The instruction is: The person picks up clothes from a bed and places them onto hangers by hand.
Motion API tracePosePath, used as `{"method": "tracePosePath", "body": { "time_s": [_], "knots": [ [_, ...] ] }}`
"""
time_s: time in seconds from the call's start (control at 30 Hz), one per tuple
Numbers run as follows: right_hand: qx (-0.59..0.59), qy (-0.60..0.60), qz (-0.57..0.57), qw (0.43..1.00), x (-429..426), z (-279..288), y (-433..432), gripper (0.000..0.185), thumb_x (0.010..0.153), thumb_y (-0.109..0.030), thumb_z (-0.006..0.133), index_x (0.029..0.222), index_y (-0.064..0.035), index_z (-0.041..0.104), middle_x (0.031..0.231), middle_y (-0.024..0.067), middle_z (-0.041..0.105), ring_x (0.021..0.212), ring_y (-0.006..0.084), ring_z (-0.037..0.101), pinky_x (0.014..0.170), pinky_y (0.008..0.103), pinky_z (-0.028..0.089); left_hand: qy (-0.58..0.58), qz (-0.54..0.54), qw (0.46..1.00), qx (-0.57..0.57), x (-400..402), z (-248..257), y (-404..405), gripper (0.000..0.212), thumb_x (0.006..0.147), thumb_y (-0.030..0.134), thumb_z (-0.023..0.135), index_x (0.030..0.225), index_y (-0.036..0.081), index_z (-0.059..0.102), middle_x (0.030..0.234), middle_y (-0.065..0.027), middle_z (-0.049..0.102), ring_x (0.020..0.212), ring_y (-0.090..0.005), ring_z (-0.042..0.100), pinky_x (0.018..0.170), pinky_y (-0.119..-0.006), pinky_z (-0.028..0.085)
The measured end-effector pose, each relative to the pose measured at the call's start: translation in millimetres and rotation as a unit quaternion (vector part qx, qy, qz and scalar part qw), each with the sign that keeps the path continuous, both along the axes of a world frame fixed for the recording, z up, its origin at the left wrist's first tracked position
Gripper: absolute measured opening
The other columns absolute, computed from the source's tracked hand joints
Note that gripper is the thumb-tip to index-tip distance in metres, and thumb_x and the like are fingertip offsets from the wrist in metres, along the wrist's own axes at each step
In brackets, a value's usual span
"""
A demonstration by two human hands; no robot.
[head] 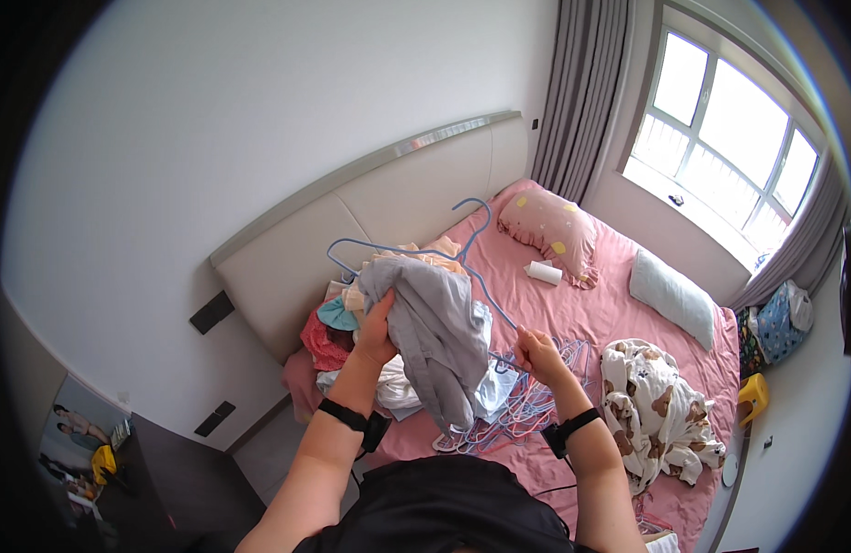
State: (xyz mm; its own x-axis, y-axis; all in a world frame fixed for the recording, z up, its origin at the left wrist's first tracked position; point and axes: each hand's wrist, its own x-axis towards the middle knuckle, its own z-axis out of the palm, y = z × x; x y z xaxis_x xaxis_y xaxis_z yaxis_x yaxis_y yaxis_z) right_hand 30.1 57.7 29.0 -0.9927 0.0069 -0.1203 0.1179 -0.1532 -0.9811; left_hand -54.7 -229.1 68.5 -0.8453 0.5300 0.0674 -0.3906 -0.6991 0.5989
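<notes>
My left hand [378,330] grips a grey cloth garment [439,332], which hangs down in loose folds in front of me. At its right end, a blue clothes hanger [491,297] is pinched in my right hand [538,354]. The hanger's hook points up and away from me, and its left arm passes behind the top of the garment. Whether the garment is on the hanger cannot be made out. Below and behind my hands lies a tangled heap of blue and pink hangers [529,408] on the bed.
Piled clothes [328,339] lie left of the garment, on the pink bed sheet [605,304]. A bear-print blanket [657,415] is bunched at the right. Farther back are a pink pillow [546,225], a pale pillow [670,294] and a white roll [544,273]. The padded headboard [397,200] borders the bed.
</notes>
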Motion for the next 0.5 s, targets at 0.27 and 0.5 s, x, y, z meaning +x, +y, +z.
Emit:
{"method": "tracePosePath", "body": {
  "time_s": [0.27,0.5],
  "knots": [
    [0.063,0.024,0.03,0.997,0.7,-7.8,-29.0,0.043,0.093,-0.037,0.046,0.061,-0.009,0.046,0.045,0.0004,0.043,0.035,0.007,0.034,0.035,0.0215,0.026,-0.046,-0.124,0.974,-0.186,9.3,-11.5,33.9,0.038,0.092,0.025,0.045,0.122,0.002,0.047,0.117,-0.0117,0.055,0.105,-0.0233,0.055,0.09,-0.035,0.045],
    [0.093,0.044,0.024,0.994,5.8,-16.8,-25.3,0.045,0.093,-0.038,0.045,0.058,-0.0092,0.047,0.044,-0.0005,0.043,0.035,0.0072,0.035,0.035,0.0216,0.027,0.52,0.011,0.665,-0.536,10.5,-17.4,47.8,0.037,0.081,0.014,0.05,0.117,0.004,0.052,0.116,-0.0157,0.056,0.104,-0.0298,0.056,0.091,-0.036,0.041]
  ]
}}
